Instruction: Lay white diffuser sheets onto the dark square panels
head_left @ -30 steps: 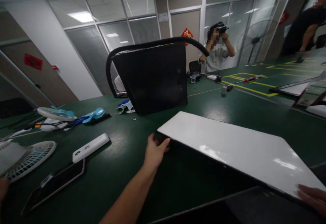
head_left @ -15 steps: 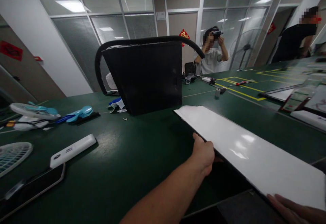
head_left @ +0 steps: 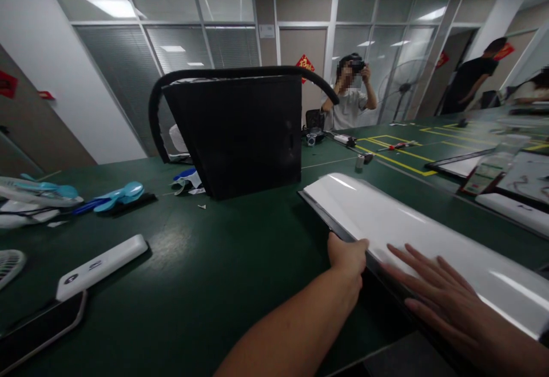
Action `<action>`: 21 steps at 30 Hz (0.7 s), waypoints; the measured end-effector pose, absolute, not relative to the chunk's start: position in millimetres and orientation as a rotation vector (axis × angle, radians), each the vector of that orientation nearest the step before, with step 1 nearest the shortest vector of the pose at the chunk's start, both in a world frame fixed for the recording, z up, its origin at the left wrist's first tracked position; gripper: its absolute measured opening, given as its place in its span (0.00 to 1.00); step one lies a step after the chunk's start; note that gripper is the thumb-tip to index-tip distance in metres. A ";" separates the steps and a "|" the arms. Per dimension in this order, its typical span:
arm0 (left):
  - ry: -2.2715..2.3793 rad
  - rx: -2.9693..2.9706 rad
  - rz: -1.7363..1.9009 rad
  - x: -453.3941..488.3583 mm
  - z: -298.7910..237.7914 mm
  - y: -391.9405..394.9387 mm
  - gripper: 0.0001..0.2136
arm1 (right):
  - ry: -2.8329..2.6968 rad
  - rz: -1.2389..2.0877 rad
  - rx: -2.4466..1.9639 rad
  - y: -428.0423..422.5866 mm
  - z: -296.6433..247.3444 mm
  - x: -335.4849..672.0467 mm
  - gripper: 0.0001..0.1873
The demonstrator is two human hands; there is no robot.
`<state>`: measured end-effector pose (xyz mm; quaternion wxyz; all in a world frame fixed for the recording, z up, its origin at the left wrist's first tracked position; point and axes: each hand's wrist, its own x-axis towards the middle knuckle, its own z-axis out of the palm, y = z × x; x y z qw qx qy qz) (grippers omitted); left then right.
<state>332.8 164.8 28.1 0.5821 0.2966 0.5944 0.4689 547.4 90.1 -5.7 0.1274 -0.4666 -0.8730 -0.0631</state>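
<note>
A long glossy white sheet [head_left: 407,222] lies over a thin dark-edged board [head_left: 326,217] that slants across the right half of the head view. The sheet bows upward, apart from the board's edge at the far left corner. My left hand [head_left: 349,257] is closed on the near long edge, thumb on top and the other fingers hidden underneath. Farther right, my right hand [head_left: 446,297] lies flat on the sheet near that edge, its fingers stretched out and slightly spread.
A black box-like panel [head_left: 244,137] with a black tube [head_left: 231,72] arching over it stands on the green table [head_left: 206,308]. At left are a white oblong device [head_left: 103,268], a phone [head_left: 47,331] and blue spoon-like items [head_left: 122,197]. A bottle [head_left: 489,165] stands right. People are beyond.
My right hand has moved left and up from the lower right corner onto the sheet. The sheet, flatter before, now bulges. My left hand keeps its hold on the edge.
</note>
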 end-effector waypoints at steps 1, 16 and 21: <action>1.382 0.689 1.103 332.7 27.9 165.6 0.19 | -2.556 -0.136 -1.391 96.3 -9.8 546.8 0.32; 1.200 0.468 0.972 255.6 50.8 104.0 0.15 | -2.307 0.172 -1.870 173.1 -33.4 589.8 0.34; 1.219 0.453 1.091 166.0 50.4 39.3 0.18 | -2.253 0.018 -1.719 191.3 -45.8 618.9 0.30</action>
